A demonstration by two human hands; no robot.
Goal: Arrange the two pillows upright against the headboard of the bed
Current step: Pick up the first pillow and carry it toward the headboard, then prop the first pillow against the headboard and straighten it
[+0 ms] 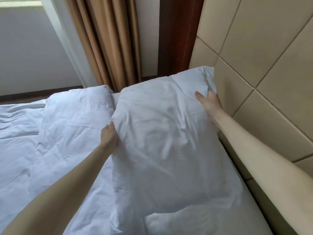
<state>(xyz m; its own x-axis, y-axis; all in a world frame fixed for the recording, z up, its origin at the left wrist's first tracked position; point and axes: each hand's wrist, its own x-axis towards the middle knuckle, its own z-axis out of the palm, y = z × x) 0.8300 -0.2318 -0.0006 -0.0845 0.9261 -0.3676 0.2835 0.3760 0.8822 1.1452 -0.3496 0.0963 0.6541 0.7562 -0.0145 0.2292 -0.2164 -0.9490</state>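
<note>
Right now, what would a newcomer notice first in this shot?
A big white pillow fills the centre, held by its edges: the left hand on its left side, the right hand near its top right corner. Right of it stands the tan padded headboard; gold curtains hang behind.

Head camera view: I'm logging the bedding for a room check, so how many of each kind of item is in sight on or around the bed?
Plump white pillow, held in both hands: 1
Rumpled white duvet: 1
Padded beige headboard: 1
Tan pleated curtain: 1
Total: 4
A second pillow cannot be made out.
</note>
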